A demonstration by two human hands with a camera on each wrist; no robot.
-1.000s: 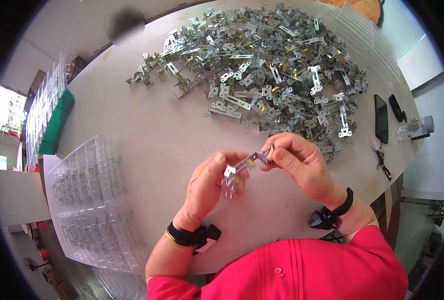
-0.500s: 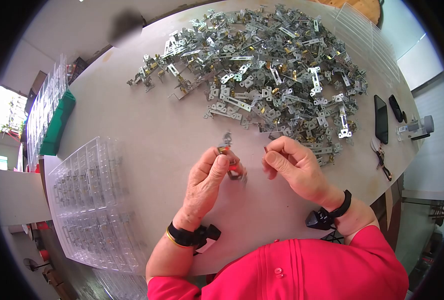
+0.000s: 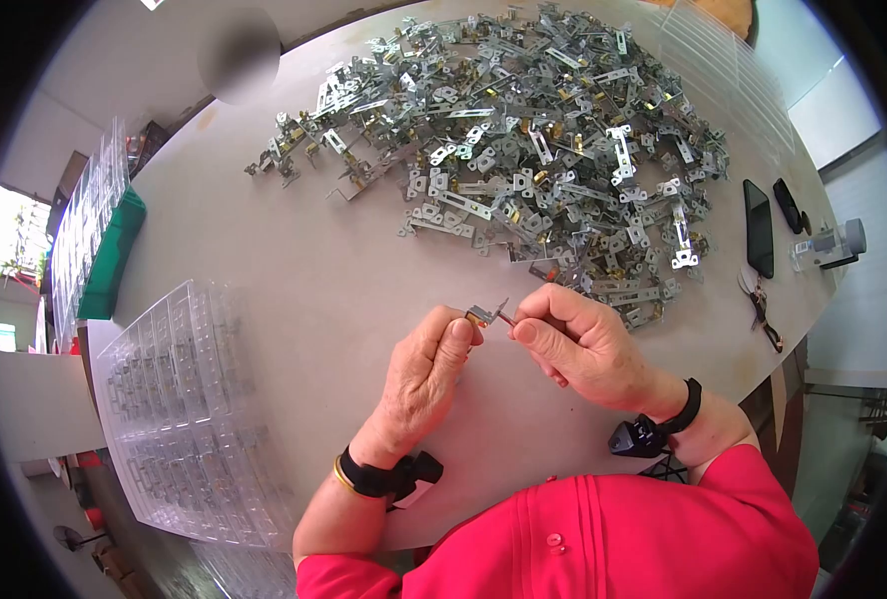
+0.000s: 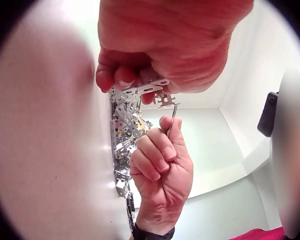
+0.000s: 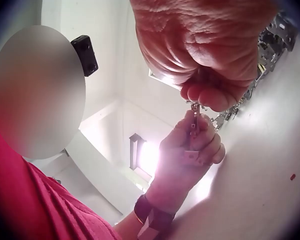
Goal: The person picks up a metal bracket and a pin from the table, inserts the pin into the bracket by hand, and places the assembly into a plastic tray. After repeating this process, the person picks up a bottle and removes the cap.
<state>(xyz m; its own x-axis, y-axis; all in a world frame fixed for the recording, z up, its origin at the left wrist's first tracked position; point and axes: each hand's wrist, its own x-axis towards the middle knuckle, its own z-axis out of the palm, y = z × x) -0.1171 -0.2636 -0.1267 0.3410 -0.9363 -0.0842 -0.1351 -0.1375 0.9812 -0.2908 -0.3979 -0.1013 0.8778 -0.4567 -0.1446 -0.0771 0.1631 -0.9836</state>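
Note:
My left hand (image 3: pixel 425 371) grips a small metal bracket (image 3: pixel 481 315) between thumb and fingers, above the table. The bracket is a flat strip with holes and bent ends; in the left wrist view its holed strip (image 4: pixel 152 89) sticks out below the fingers. With thumb and forefinger my right hand (image 3: pixel 588 347) pinches a thin metal rod (image 4: pixel 173 120), whose tip is right at the bracket's end. In the right wrist view the bracket (image 5: pixel 194 125) runs along the left fingers toward the right fingertips. The right hand's other fingers are curled.
A big pile of similar metal brackets (image 3: pixel 563 130) covers the far table. Clear plastic trays with parts (image 3: pixel 179 399) stand at left, near a green bin (image 3: pixel 114 255). On the right lie a phone (image 3: pixel 758 230), snips (image 3: pixel 763 314) and a clear bottle (image 3: pixel 831 246).
The left hand has turned the bracket round, so its other end faces right. The hands drew apart half a second ago and are now close together again, rod tip at the bracket.

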